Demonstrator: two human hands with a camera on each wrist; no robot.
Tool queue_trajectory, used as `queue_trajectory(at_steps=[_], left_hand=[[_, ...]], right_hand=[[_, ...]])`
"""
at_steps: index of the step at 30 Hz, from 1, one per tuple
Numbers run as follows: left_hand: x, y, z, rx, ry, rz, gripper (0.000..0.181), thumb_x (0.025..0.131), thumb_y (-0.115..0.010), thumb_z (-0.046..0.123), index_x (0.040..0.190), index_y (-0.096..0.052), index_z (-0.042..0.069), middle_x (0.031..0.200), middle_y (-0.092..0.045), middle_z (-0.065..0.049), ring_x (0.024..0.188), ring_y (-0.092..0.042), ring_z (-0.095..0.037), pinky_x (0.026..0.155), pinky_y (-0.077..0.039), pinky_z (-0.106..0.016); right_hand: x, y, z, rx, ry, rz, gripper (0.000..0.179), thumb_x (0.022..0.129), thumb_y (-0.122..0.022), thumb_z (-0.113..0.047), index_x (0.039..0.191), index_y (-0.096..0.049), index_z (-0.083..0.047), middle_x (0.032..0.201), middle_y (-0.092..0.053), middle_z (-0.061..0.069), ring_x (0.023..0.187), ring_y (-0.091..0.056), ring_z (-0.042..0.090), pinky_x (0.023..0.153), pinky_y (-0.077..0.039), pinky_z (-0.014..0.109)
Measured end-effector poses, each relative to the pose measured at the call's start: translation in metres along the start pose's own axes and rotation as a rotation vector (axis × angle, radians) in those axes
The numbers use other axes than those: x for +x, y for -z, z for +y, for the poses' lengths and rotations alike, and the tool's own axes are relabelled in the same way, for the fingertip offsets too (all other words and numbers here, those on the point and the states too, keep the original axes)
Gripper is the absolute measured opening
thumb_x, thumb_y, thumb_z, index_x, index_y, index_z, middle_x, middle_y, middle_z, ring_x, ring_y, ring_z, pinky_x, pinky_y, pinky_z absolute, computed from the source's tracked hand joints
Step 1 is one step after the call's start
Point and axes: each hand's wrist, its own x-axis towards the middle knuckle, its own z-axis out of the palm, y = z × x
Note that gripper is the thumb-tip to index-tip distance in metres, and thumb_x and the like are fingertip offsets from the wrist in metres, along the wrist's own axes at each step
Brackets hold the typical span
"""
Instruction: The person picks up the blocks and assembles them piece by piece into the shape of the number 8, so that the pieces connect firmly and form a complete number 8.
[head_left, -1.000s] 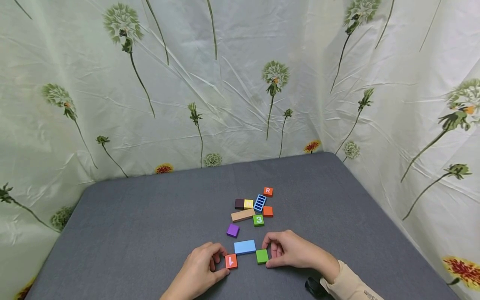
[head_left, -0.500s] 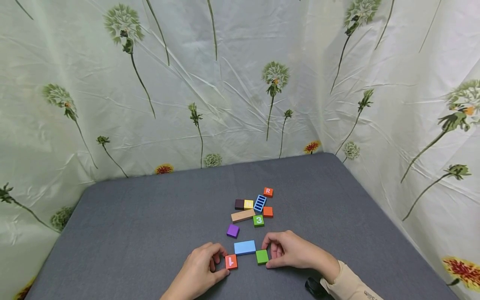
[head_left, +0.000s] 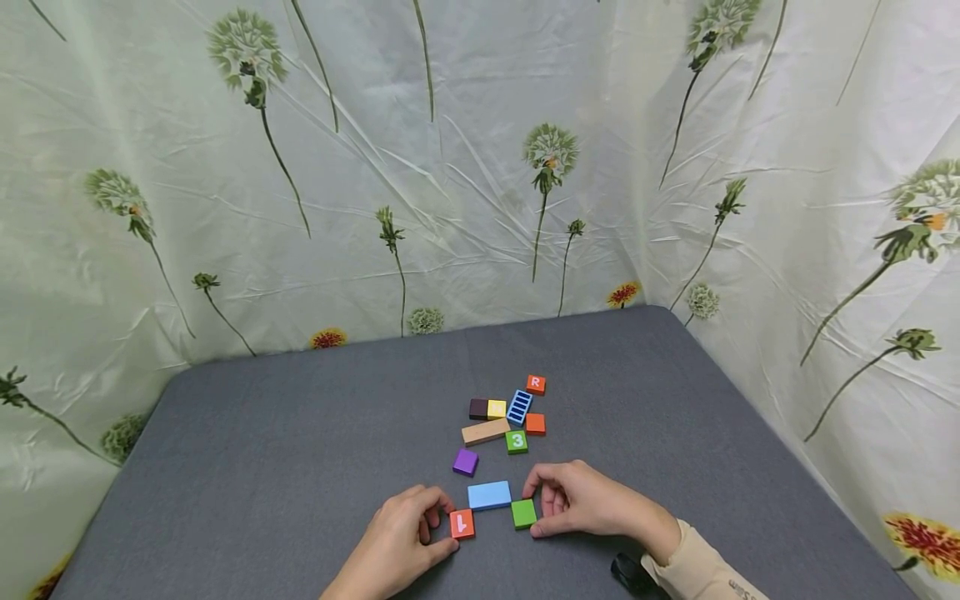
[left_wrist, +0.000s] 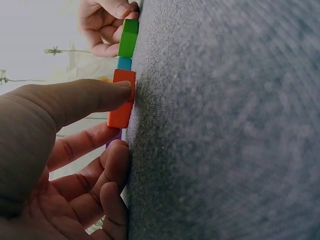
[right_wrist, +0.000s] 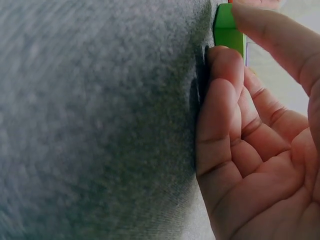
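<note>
My left hand (head_left: 405,533) pinches an orange-red block (head_left: 462,524) with a pale mark on top, thumb at the near side and index finger at the far side. In the left wrist view the thumb lies across the face of that orange block (left_wrist: 121,111). My right hand (head_left: 581,502) pinches a plain green block (head_left: 523,514) between thumb and index finger; the right wrist view shows the thumb on this green block (right_wrist: 227,30). Between and slightly beyond the two lies a light blue rectangular block (head_left: 489,495), its near corners close to both. All three rest on the grey cloth.
Farther back lie a purple block (head_left: 466,462), a tan plank (head_left: 486,432), a green "3" block (head_left: 517,442), an orange block (head_left: 536,424), a slotted blue block (head_left: 520,407), a yellow block (head_left: 497,409), a dark block (head_left: 479,408) and an orange "R" block (head_left: 536,384). A flowered curtain (head_left: 465,167) surrounds the table.
</note>
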Motion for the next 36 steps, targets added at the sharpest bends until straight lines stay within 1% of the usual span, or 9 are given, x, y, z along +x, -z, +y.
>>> queue_trajectory(at_steps=[7,12,19,23,25,27,29,32,36], left_hand=[[0.0,0.0,0.0,-0.01,0.003,-0.004,0.031,0.081,-0.095,0.024,0.102,-0.072,0.022,0.085,-0.056,0.008,0.072,-0.049,-0.004,0.063,-0.042,-0.024],[0.0,0.001,0.0,-0.012,0.012,-0.017,0.031,0.082,-0.094,0.025,0.102,-0.072,0.022,0.085,-0.057,0.008,0.073,-0.049,-0.005,0.064,-0.042,-0.024],[0.003,0.007,-0.001,-0.053,0.027,-0.075,0.033,0.083,-0.094,0.023,0.108,-0.073,0.02,0.089,-0.06,0.006,0.074,-0.053,-0.007,0.064,-0.045,-0.024],[0.003,0.015,-0.002,-0.04,0.021,-0.098,0.035,0.083,-0.093,0.019,0.112,-0.073,0.02,0.09,-0.06,0.006,0.074,-0.054,-0.007,0.065,-0.047,-0.024],[0.003,0.02,-0.002,-0.024,0.006,-0.075,0.035,0.084,-0.092,0.018,0.112,-0.073,0.02,0.089,-0.061,0.007,0.073,-0.054,-0.006,0.065,-0.046,-0.024],[0.003,0.024,-0.002,-0.011,-0.013,-0.025,0.032,0.085,-0.091,0.018,0.111,-0.074,0.02,0.087,-0.061,0.009,0.071,-0.054,-0.004,0.064,-0.045,-0.023],[0.005,0.026,0.001,-0.016,-0.016,0.034,0.028,0.086,-0.09,0.018,0.108,-0.074,0.019,0.084,-0.062,0.01,0.067,-0.054,-0.002,0.062,-0.045,-0.023],[0.013,0.027,0.006,-0.037,0.018,0.108,0.025,0.087,-0.089,0.018,0.106,-0.074,0.018,0.081,-0.061,0.01,0.065,-0.054,-0.004,0.061,-0.044,-0.024],[0.024,0.024,0.011,-0.036,0.09,0.173,0.025,0.087,-0.09,0.019,0.105,-0.073,0.016,0.078,-0.06,0.008,0.066,-0.054,-0.009,0.061,-0.043,-0.025]], right_hand=[[-0.002,0.001,0.002,0.012,0.027,-0.004,0.031,0.09,-0.088,-0.025,0.114,-0.069,-0.016,0.079,-0.065,-0.011,0.066,-0.054,-0.003,0.061,-0.044,0.015],[-0.002,0.002,0.004,0.023,0.028,-0.01,0.03,0.091,-0.087,-0.024,0.114,-0.069,-0.016,0.079,-0.066,-0.011,0.067,-0.055,-0.003,0.062,-0.045,0.015],[-0.002,0.004,0.004,0.032,0.016,-0.01,0.029,0.092,-0.087,-0.023,0.114,-0.07,-0.016,0.079,-0.068,-0.01,0.066,-0.057,-0.002,0.061,-0.046,0.016],[-0.002,0.003,0.005,0.039,0.023,-0.013,0.029,0.092,-0.087,-0.024,0.113,-0.07,-0.015,0.079,-0.068,-0.01,0.066,-0.057,-0.002,0.061,-0.046,0.016],[-0.002,0.002,0.007,0.044,0.026,-0.014,0.029,0.092,-0.087,-0.024,0.113,-0.07,-0.015,0.079,-0.068,-0.01,0.066,-0.057,-0.002,0.061,-0.046,0.016],[-0.002,0.002,0.008,0.046,0.027,-0.013,0.028,0.092,-0.087,-0.024,0.113,-0.07,-0.015,0.08,-0.068,-0.01,0.066,-0.057,-0.002,0.061,-0.046,0.015],[-0.002,0.002,0.008,0.048,0.024,-0.012,0.028,0.092,-0.087,-0.023,0.113,-0.07,-0.015,0.08,-0.067,-0.01,0.066,-0.056,-0.002,0.061,-0.045,0.016],[-0.002,0.003,0.007,0.046,0.014,-0.01,0.027,0.092,-0.087,-0.023,0.112,-0.07,-0.016,0.079,-0.067,-0.009,0.066,-0.056,-0.002,0.061,-0.045,0.016],[-0.002,0.004,0.005,0.046,0.008,-0.009,0.027,0.092,-0.087,-0.023,0.112,-0.07,-0.015,0.079,-0.067,-0.009,0.066,-0.056,-0.001,0.061,-0.046,0.016]])
